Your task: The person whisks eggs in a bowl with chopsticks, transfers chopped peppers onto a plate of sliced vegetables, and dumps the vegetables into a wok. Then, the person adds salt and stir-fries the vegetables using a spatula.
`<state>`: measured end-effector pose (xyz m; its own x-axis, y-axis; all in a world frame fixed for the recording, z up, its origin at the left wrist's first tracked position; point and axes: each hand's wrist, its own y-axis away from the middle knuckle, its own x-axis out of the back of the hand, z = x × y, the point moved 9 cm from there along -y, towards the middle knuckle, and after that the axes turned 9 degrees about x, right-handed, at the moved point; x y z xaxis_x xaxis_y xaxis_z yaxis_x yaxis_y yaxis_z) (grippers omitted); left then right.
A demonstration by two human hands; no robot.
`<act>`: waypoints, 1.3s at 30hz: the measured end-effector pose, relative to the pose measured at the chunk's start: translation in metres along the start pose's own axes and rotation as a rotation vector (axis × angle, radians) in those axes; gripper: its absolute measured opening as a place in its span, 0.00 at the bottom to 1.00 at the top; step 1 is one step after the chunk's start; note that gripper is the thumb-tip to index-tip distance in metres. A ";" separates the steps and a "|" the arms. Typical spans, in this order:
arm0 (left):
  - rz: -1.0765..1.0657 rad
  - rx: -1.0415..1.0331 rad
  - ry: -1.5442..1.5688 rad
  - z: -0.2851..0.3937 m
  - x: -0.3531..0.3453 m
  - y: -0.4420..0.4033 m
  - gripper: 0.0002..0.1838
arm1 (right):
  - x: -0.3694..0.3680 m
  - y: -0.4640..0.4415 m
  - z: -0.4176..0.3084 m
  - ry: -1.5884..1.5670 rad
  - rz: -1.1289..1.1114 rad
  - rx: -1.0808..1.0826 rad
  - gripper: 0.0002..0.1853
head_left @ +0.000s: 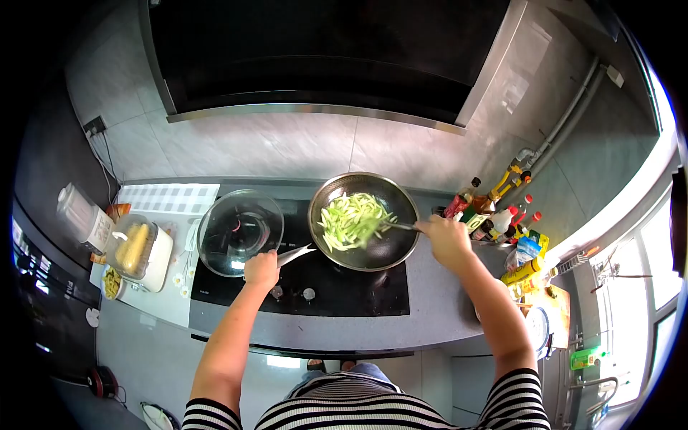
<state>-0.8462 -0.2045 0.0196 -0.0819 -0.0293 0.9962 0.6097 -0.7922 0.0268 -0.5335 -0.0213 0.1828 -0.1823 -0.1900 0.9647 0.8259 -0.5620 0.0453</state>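
A dark wok (389, 252) with a metal rim sits over the right side of the black cooktop (344, 299). Pale green vegetable strips (352, 216) lie in its left and middle part, some blurred by motion. My left hand (262, 271) is closed around the wok's handle (295, 254). In my right hand (446, 242) is the handle of a spatula (401, 226), which reaches into the wok from the right; its blade is hidden among the strips. Left of the wok, a glass lid (240, 233) lies on the cooktop, close to my left hand.
Several sauce bottles (481, 208) and jars crowd the counter right of the wok. A range hood (315, 109) overhangs the back wall. On the left counter stand a clear container (132, 247) with yellow contents and a small bowl (111, 282). A faucet (605, 383) is at far right.
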 end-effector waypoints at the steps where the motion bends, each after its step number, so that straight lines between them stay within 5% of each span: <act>1: 0.002 -0.006 0.002 0.000 0.001 0.001 0.12 | -0.008 -0.004 0.005 -0.021 0.000 -0.069 0.25; 7: 0.052 -0.051 0.062 0.003 0.008 0.001 0.14 | -0.010 -0.001 0.049 -0.066 -0.216 -0.355 0.13; 11: 0.055 -0.039 0.051 0.000 0.001 -0.004 0.14 | -0.121 -0.033 0.049 -0.319 -0.429 -0.276 0.13; 14: 0.044 -0.032 0.031 0.002 -0.001 -0.005 0.12 | -0.144 -0.040 0.032 -0.493 -0.050 -0.235 0.15; 24: 0.039 -0.009 -0.005 0.003 -0.003 -0.006 0.06 | -0.048 0.006 0.064 -0.206 0.090 -0.127 0.16; 30: 0.034 -0.005 -0.012 0.001 -0.010 -0.009 0.06 | -0.132 -0.058 0.097 -0.485 -0.101 -0.189 0.15; 33: -0.049 0.034 -0.039 -0.001 -0.011 -0.011 0.17 | -0.116 -0.082 0.068 -0.627 -0.028 -0.109 0.15; 36: -0.037 0.041 -0.034 -0.002 -0.013 -0.011 0.17 | -0.080 -0.089 0.048 -0.612 0.070 -0.024 0.16; 39: 0.029 -0.013 -0.014 0.003 -0.004 -0.008 0.06 | -0.045 -0.086 0.028 -0.518 0.155 0.143 0.16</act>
<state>-0.8484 -0.1967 0.0155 -0.0530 -0.0436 0.9976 0.6009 -0.7993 -0.0030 -0.5811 0.0581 0.1432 0.2030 0.1791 0.9627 0.8928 -0.4375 -0.1069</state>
